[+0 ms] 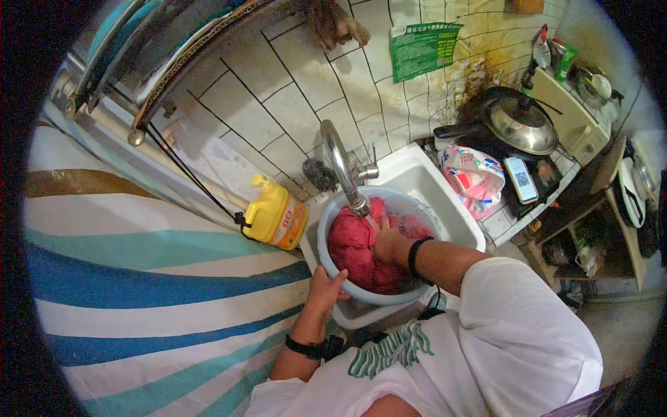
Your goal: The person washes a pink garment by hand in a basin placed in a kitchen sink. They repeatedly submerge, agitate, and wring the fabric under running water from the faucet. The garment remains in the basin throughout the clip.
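A light-blue plastic basin (322,245) rests in the white sink (465,219). Red cloth (350,245) lies wet inside it, in water. My left hand (326,288) grips the basin's near-left rim, thumb on the inner side. My right hand (390,242) reaches into the basin and presses on the red cloth; some of its fingers are hidden, so whether it grasps the cloth I cannot tell. Directly above the cloth, the chrome faucet (336,151) points its spout down, and water runs from it beside my right hand.
Left of the sink stands a yellow detergent jug (273,216). A striped curtain (156,281) hangs along the left. To the right are a pink-and-white plastic bag (474,180), a smartphone (520,180) and a lidded wok (522,125) on the stove. A wooden shelf (620,234) stands lower right.
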Available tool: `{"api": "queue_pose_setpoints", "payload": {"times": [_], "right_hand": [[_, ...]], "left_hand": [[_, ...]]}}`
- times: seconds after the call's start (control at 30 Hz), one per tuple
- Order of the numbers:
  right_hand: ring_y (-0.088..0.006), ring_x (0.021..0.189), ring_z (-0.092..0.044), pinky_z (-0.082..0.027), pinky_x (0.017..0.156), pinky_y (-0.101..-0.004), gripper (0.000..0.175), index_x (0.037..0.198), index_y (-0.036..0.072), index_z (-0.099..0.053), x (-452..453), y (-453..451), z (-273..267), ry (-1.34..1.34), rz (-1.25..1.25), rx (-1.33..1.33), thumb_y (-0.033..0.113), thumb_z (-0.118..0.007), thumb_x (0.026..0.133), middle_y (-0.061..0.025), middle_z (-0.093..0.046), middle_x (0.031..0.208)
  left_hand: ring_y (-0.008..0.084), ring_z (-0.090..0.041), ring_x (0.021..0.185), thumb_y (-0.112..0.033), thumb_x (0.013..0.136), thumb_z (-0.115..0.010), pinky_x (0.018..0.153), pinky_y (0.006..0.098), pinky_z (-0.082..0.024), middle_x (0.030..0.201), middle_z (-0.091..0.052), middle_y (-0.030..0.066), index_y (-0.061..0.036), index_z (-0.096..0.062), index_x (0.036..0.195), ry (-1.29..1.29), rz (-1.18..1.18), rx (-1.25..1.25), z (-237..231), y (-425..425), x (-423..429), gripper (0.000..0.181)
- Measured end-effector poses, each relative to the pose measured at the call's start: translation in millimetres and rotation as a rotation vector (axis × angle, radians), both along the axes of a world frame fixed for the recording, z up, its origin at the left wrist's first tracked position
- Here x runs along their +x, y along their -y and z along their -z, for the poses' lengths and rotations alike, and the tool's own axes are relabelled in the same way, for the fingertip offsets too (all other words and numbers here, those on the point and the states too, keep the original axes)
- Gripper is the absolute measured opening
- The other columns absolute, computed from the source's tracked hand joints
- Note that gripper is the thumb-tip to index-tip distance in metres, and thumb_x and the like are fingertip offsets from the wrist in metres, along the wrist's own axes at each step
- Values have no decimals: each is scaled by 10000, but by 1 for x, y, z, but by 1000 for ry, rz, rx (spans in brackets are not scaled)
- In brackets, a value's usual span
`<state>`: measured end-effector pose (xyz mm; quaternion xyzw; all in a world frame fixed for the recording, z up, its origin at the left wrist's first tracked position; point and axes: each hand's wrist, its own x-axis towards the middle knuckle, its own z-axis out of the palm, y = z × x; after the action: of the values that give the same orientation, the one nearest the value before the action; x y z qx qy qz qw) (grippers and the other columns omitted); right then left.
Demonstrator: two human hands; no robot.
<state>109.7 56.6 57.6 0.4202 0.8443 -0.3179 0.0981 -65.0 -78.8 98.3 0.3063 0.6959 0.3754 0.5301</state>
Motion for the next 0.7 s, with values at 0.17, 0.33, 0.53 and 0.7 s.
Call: {"api": "queue_pose_setpoints", "payload": {"times": [0.17,0.33,0.53,0.7], "right_hand": [[-457,1054,-509,-363,950,-523,615,1369,-2,-247,-12,-34,141,-12,86,180,229,-465,843,-303,-282,1363],[-441,1059,-504,-372,955,-513,454,1269,52,-461,-15,-36,75,323,-365,245,296,-421,889,-245,-370,1343],[-388,1158,-453,-322,1018,-490,484,1267,133,-491,-7,-42,50,80,101,21,423,-430,883,-194,-494,1269],[-439,1240,-343,-318,1013,-519,618,1349,186,-376,0,-61,105,74,151,23,461,-517,814,-184,-462,1303]], "left_hand": [[218,-620,590,-150,831,-637,445,337,-554,825,-575,148,40,-425,1013,-65,-3,-14,-18,-10,15,338],[218,-625,622,-150,833,-637,465,335,-559,855,-574,149,31,-415,1032,-39,-41,-42,-22,-3,11,349],[209,-606,609,-139,832,-634,485,347,-564,838,-552,142,33,-386,1062,-5,-38,-4,-28,-2,13,379],[213,-600,601,-122,834,-626,479,350,-563,830,-543,147,42,-384,1058,-1,3,-12,-32,-11,19,369]]}}
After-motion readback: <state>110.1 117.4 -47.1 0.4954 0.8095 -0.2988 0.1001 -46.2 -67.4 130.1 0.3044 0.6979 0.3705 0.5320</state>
